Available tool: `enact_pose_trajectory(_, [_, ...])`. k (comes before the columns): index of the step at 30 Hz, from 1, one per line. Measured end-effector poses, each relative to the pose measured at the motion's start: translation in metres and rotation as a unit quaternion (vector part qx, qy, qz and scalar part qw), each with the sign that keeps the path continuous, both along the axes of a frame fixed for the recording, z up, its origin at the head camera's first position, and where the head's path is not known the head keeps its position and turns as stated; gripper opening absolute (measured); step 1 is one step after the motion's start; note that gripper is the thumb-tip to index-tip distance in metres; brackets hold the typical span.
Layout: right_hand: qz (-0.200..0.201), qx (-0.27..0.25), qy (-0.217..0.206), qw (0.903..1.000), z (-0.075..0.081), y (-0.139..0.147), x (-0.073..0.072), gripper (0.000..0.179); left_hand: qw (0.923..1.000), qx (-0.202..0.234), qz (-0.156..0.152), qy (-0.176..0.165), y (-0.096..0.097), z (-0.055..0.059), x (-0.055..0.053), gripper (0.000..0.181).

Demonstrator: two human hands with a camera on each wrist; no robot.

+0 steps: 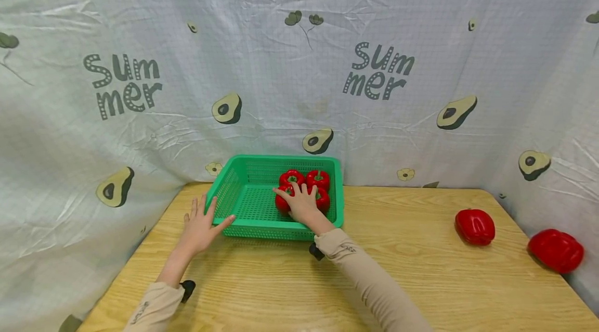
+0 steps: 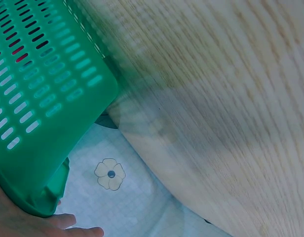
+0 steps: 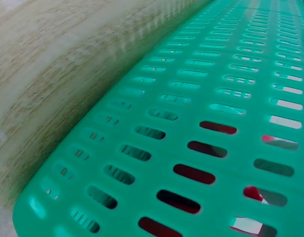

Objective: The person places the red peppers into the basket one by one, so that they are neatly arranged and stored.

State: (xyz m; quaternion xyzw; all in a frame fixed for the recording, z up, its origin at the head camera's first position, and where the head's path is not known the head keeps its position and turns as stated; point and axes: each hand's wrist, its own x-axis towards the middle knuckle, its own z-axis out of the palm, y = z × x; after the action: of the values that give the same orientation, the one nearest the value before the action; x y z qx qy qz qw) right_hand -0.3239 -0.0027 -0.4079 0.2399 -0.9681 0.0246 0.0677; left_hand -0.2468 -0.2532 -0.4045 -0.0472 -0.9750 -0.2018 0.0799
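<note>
A green perforated plastic basket (image 1: 262,223) stands on the wooden table against the curtain. Several red bell peppers (image 1: 320,180) sit in its right part, stems up. My right hand (image 1: 301,203) reaches over the front rim with spread fingers, resting on or just above the front peppers; exact contact is hard to tell. At the basket's front left corner my left hand (image 1: 198,230) lies with fingers spread, touching the rim. In the left wrist view, fingers (image 2: 63,222) show beside the basket corner. The right wrist view shows the basket wall (image 3: 181,113) with red behind its slots; that hand is hidden.
Two more red bell peppers lie on the table to the right: one pepper (image 1: 474,227) nearer the basket, another pepper (image 1: 556,251) by the right edge. A patterned curtain (image 1: 281,72) hangs behind and at both sides of the table (image 1: 262,280).
</note>
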Motion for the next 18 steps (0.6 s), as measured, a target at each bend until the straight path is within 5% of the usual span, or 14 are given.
enact_pose_trajectory(10, [-0.010, -0.018, -0.031, 0.9993, 0.0000, 0.0022, -0.0042, 0.065, 1.0000, -0.001, -0.001, -0.003, 0.0006, 0.0012, -0.0023, 0.088])
enact_pose_trajectory(18, [-0.008, -0.060, -0.006, 0.9982, 0.0007, 0.0043, -0.0011, 0.063, 1.0000, -0.002, 0.001, 0.001, -0.0024, -0.0025, -0.0015, 0.087])
